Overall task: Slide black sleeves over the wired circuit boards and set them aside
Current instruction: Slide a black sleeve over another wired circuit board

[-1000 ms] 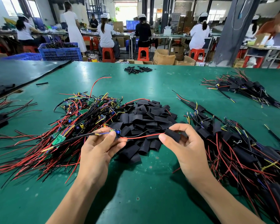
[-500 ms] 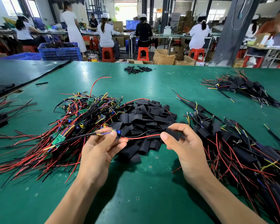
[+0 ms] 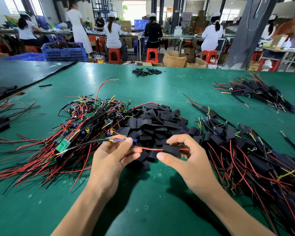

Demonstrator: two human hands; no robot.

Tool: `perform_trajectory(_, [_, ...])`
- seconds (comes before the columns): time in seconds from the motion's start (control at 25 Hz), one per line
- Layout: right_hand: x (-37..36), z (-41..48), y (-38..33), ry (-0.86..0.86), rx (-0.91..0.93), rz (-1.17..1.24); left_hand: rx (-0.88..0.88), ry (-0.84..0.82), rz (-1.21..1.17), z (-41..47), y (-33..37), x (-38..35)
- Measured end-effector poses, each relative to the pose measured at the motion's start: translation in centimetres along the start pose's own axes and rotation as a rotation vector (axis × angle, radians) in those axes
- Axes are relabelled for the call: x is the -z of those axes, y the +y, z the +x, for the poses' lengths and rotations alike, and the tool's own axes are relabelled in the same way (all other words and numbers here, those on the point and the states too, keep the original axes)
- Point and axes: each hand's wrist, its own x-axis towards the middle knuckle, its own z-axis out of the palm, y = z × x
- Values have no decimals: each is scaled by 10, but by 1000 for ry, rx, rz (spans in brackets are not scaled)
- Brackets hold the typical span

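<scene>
Above the green bench (image 3: 143, 201), the left hand (image 3: 112, 155) pinches a small wired circuit board (image 3: 133, 140) between thumb and fingers. Only its blue part and a thick black cable (image 3: 87, 143) trailing left show. A thin red wire (image 3: 148, 148) runs from it to the right hand (image 3: 191, 159), whose curled thumb and fingers pinch a short, flattened matte black sleeve (image 3: 171, 150) threaded on that wire, apart from the board. Behind lies a heap of loose black sleeves (image 3: 153, 123), flanked by a tangle of bare wired boards (image 3: 85, 126) on the left and a pile of sleeved boards (image 3: 245, 150) on the right.
</scene>
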Motion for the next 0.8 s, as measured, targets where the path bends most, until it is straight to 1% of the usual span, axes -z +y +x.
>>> perform_trajectory(0.12, [3, 0, -1, 44, 128, -246, 1, -15, 19, 0, 1, 1])
perform_trajectory(0.24, [6, 1, 0, 43, 159, -315, -7, 2, 12, 2, 4, 3])
perform_trajectory(0.48, [0, -2, 2, 8, 74, -191, 33, 16, 33, 1, -1, 0])
perform_trajectory(0.6, [3, 1, 0, 4, 38, -132, 87, 60, -17, 2, 1, 0])
perform_trajectory(0.68, [4, 4, 0, 45, 12, -78, 103, 97, -71, 5, 3, 1])
perform_trajectory(0.8, [3, 9, 1, 162, -76, 58, 105, 124, -142, 7, 6, 3])
